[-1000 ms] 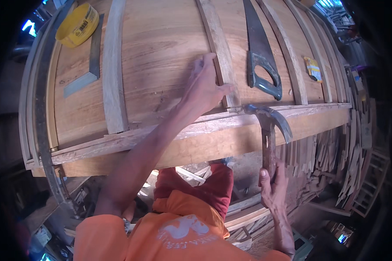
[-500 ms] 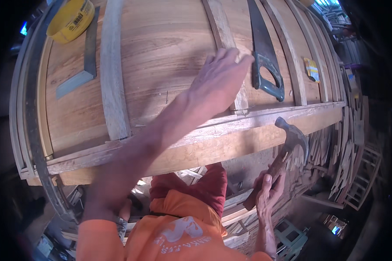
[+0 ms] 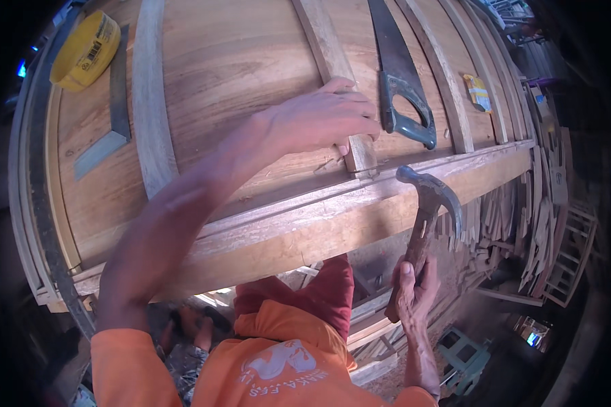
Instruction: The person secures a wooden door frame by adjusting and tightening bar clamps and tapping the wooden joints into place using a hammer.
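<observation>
My right hand (image 3: pixel 417 290) is wrapped round the handle of a claw hammer (image 3: pixel 424 203). Its metal head is up, just over the front edge beam (image 3: pixel 285 237) of a large wooden panel. Across the panel, my left hand (image 3: pixel 322 121) lies over a wooden strip (image 3: pixel 324 44) close to its near end, fingers curled over the far side and thumb on the near side. A thin nail-like piece (image 3: pixel 364 170) shows at the strip's end, too small to make out well. Right of that hand lies a handsaw (image 3: pixel 406 102) with a dark green handle.
More wooden strips (image 3: pixel 154 95) run across the panel. A yellow tub (image 3: pixel 86 51), a try square (image 3: pixel 105 150) and a small yellow packet (image 3: pixel 477 93) lie on it. A long dark metal bar (image 3: pixel 44 169) crosses the left side. Scrap wood (image 3: pixel 502 237) and a green stool (image 3: pixel 463 359) are below.
My left hand has come down onto the strip near its end, bending at the elbow. The hammer has moved left and slightly up toward the strip's end. The view has shifted a little.
</observation>
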A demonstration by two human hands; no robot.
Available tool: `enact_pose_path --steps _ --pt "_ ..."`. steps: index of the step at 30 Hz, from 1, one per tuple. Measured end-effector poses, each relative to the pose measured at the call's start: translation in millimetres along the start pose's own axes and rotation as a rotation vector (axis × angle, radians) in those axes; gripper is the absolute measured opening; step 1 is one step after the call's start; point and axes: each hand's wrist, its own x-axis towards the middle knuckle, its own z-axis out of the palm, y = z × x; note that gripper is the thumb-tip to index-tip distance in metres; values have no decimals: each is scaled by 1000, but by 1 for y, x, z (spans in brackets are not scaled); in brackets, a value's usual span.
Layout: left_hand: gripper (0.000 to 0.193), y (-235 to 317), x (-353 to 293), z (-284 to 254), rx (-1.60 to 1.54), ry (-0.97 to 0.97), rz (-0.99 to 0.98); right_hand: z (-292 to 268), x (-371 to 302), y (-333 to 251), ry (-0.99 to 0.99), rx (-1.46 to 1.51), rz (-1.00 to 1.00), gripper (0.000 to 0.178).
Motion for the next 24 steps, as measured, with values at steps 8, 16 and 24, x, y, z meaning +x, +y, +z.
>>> enact_pose_path --steps 8,16,24 --pt "48 2 -2 7 -17 60 1 4 -4 3 26 180 72 46" --pt "48 0 -1 10 -85 79 -12 0 -25 40 16 98 8 34" --pt "62 4 -4 -8 -134 -89 -49 -63 12 42 -396 -430 -406 43"
